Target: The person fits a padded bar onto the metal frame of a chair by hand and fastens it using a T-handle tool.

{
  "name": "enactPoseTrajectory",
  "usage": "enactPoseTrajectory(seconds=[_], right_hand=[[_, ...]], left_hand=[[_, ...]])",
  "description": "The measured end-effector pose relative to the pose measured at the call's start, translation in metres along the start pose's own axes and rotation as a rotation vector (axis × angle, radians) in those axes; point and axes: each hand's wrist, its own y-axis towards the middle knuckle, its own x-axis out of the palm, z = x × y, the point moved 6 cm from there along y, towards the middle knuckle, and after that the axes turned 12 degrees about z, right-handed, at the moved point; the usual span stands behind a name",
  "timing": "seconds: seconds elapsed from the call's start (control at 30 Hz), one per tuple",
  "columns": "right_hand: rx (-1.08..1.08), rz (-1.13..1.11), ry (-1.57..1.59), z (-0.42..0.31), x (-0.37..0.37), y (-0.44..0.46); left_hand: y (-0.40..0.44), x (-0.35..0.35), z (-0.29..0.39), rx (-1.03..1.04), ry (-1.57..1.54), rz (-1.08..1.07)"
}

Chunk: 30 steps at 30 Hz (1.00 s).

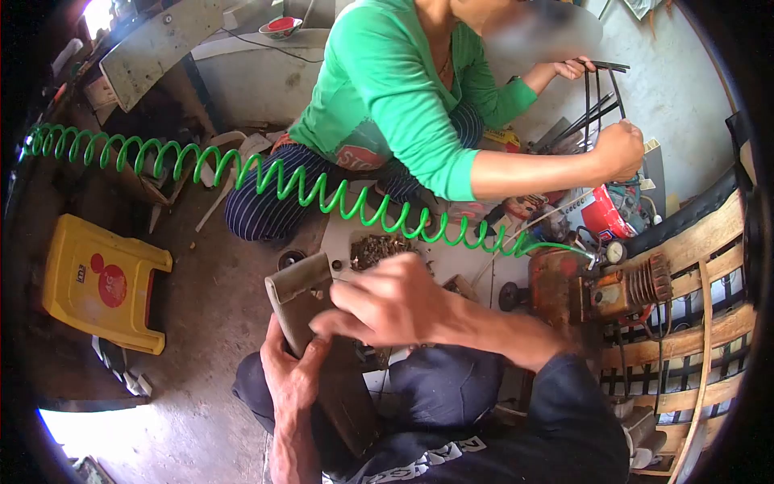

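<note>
A long, narrow panel [345, 407] wrapped in grey-brown covering stands tilted across my lap, with a folded edge at its upper end. My left hand [292, 375] grips its left side, thumb on the front face and fingers behind. Beside the upper right part of the panel is my right hand [395, 300], its fingers curled in and partly blurred. Whatever those fingers pinch is too small or hidden to make out. A heap of small metal-looking bits [377, 248] lies just beyond my right hand.
A coiled green air hose [318, 192] stretches across to a rusty compressor [556, 282] at right. Opposite sits a person in a green top [395, 89] holding black strips [592, 101]. A yellow stool [105, 286] lies at left; a slatted wooden frame [701, 347] leans at right.
</note>
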Motion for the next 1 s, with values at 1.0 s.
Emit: enactPoseTrajectory(seconds=[1.0], right_hand=[[1.487,0.426,0.494,0.154,-0.092,0.074]], left_hand=[[-0.046,-0.077,0.297,-0.233,-0.421,0.427]])
